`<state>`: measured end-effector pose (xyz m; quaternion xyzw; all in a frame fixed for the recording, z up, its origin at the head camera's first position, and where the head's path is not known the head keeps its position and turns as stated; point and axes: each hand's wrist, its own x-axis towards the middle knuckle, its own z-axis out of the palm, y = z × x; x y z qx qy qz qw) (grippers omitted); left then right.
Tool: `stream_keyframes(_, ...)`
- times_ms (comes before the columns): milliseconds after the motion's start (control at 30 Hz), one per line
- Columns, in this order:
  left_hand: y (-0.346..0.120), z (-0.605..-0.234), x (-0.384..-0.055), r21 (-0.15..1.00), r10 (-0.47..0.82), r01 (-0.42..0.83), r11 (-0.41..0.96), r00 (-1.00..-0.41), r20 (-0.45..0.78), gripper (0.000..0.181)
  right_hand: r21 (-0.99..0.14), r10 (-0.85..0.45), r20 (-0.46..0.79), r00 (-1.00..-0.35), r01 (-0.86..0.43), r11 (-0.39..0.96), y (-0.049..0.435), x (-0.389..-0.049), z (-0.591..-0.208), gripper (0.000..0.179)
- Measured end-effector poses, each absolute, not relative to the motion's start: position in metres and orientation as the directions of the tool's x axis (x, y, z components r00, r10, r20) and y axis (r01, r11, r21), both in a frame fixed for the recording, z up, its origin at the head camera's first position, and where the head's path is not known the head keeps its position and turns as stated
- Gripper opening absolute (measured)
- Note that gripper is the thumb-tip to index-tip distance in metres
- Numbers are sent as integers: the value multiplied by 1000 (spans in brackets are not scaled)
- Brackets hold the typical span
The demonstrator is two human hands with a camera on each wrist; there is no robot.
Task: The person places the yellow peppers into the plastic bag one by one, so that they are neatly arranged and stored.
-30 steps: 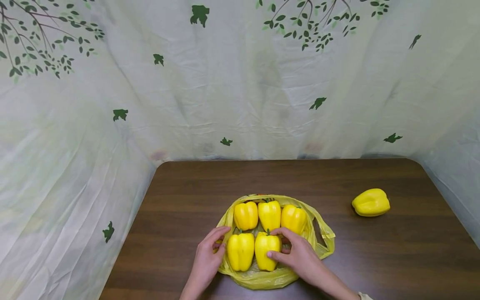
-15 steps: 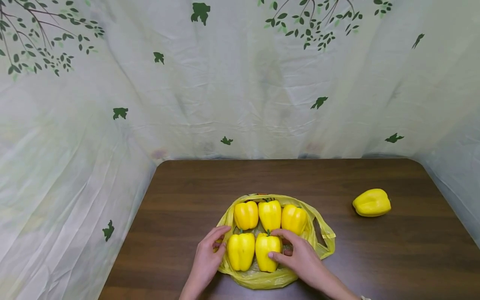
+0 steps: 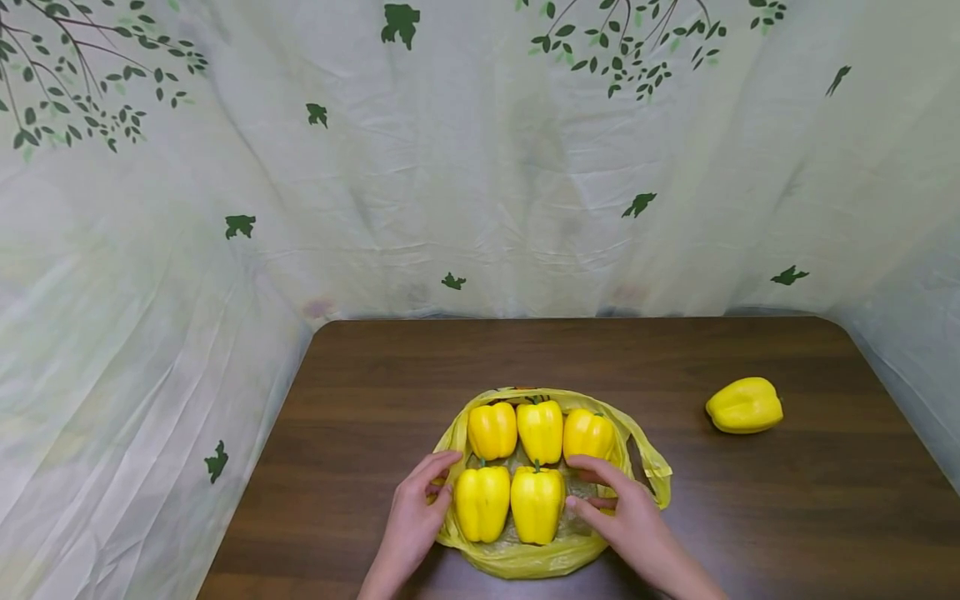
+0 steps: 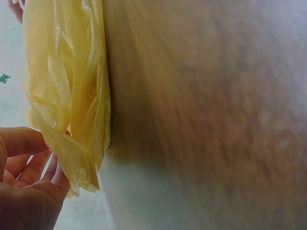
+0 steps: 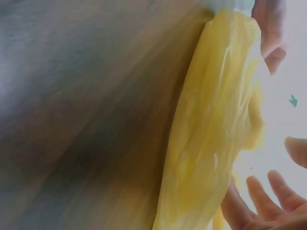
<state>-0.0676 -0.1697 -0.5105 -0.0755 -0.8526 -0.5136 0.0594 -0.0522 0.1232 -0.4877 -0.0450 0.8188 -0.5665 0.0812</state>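
Observation:
A yellow plastic bag (image 3: pixel 517 562) lies with its mouth spread wide, holding several yellow bell peppers (image 3: pixel 482 504) in two rows. At its left rim my left hand (image 3: pixel 416 504) grips the plastic; in the left wrist view the fingers curl at the crumpled bag edge (image 4: pixel 72 148). My right hand (image 3: pixel 633 521) hovers over the bag's right side, thumb and fingers apart, holding nothing. Just left of its thumb stands the front-right bell pepper (image 3: pixel 537 504), with a small gap between. The right wrist view shows spread fingers (image 5: pixel 283 191) beside the bag's side.
One more yellow bell pepper (image 3: pixel 744 406) lies on its side on the brown wooden table (image 3: pixel 420 358), toward the right. A bag handle loop (image 3: pixel 656 471) sticks out at the right. Behind the table hangs a pale leaf-printed curtain (image 3: pixel 495 167).
My right hand has let go of the front-right bell pepper and drawn back to the right, its fingers spreading. The left hand has stayed in place at the bag's rim.

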Motion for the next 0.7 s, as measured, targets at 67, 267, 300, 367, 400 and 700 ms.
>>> stream_keyframes(67, -170, -511, -68, 865, 70, 191, 464, -981, 179, 46, -937, -141, -79, -987, 25, 349, 127, -50, -488, 46)
stream_keyframes(267, -170, -512, -69, 864, 73, 193, 464, -981, 179, 46, -943, -126, -80, -989, 34, 330, 139, -45, -488, 45)
stream_keyframes(300, -170, -512, -69, 864, 72, 192, 466, -981, 179, 46, -945, -127, -76, -989, 30, 327, 140, -43, -488, 44)
stream_keyframes(367, -170, -512, -69, 860, 73, 192, 473, -981, 179, 46, -948, -128, -59, -990, 16, 317, 143, -40, -488, 44)
stream_keyframes(400, -170, -512, -69, 858, 72, 194, 475, -981, 182, 46, -950, -130, -42, -991, 0, 311, 145, -39, -488, 44)
stream_keyframes(700, -170, -513, -70, 848, 68, 190, 495, -981, 181, 45, -905, -106, 144, -984, -174, 389, 164, -33, -489, 40)
